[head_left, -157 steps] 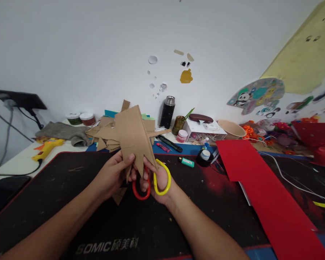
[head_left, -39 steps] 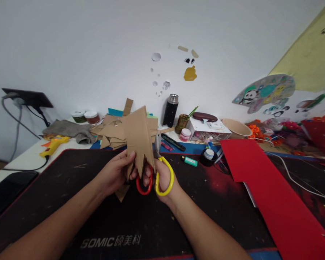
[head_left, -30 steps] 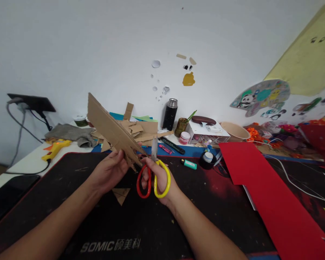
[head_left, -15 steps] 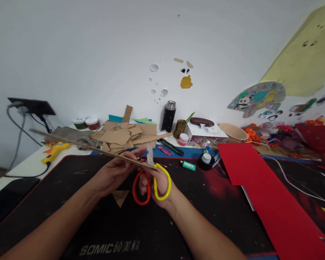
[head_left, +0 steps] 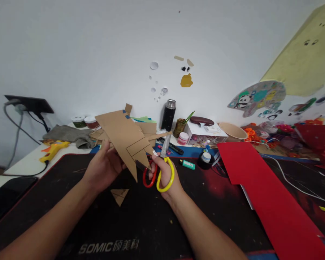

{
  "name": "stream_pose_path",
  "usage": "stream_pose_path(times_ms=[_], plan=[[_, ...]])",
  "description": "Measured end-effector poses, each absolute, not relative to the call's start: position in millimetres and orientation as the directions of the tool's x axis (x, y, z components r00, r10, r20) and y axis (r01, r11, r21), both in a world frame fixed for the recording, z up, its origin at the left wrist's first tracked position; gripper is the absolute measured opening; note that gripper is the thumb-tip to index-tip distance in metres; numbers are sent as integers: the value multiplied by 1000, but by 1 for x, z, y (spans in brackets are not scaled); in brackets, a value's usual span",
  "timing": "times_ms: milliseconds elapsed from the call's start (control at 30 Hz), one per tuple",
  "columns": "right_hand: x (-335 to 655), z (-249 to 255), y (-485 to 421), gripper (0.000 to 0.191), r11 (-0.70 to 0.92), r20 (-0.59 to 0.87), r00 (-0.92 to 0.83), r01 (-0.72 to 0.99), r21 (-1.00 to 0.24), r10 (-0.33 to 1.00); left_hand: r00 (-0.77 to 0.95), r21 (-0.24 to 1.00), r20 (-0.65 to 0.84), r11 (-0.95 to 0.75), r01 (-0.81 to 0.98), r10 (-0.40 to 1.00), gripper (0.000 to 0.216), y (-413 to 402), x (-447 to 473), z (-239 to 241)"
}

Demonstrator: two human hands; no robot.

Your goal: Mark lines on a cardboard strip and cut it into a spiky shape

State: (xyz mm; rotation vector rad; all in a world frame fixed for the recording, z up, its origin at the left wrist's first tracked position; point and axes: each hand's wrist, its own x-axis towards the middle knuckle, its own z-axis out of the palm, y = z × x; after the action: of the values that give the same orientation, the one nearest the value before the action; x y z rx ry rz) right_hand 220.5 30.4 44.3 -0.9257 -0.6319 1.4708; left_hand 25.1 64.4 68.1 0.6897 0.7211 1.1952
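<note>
My left hand is closed on the left edge of a piece of cardboard, held up above the black mat. The piece has pencil-like dark lines, small blue marks at its top edge and a notch cut into its lower end. My right hand grips scissors with one red and one yellow handle loop; the blades point up and away, to the right of the cardboard. Its fingers are at the cardboard's lower right corner. Below, a small cardboard triangle lies on the mat.
Cardboard scraps are piled at the back, beside a black thermos. A yellow glue gun lies at left. A turquoise lighter and a small black dish are right of centre. Red card covers the right side.
The cardboard, seen edge-on before, has turned so its broad marked face shows. The scissors have shifted right and tilted away from it. My left hand has moved slightly left.
</note>
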Motion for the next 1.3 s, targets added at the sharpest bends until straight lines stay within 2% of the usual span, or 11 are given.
stream_pose_path(times_ms=[67,200,300,467,633,867,1067,1300], plan=[[221,46,28,46,-95,-143,55,-511,-854,988,172,807,-125,201,-555,977,68,64,24,72],[220,48,25,46,-82,-111,35,-469,-879,993,43,882,-114,121,-456,993,45,61,28,71],[220,47,26,47,-105,-129,21,-470,-876,991,11,906,-114,109,-409,993,37,60,31,71],[221,47,25,56,-124,-116,-45,-442,-888,992,-225,861,-26,-92,-501,974,28,66,27,78],[217,47,16,69,-177,-89,-257,-344,-922,962,-407,799,77,-301,-521,910,31,75,12,86],[214,42,6,84,-268,-98,-590,-207,-941,801,-450,791,128,-365,-492,884,33,76,-1,90],[221,41,-1,87,-287,-80,-726,-167,-943,683,-459,777,97,-355,-520,883,37,82,-13,88],[221,39,-5,94,-365,-112,-814,-128,-922,569,-467,796,85,-342,-499,880,23,82,-12,90]])
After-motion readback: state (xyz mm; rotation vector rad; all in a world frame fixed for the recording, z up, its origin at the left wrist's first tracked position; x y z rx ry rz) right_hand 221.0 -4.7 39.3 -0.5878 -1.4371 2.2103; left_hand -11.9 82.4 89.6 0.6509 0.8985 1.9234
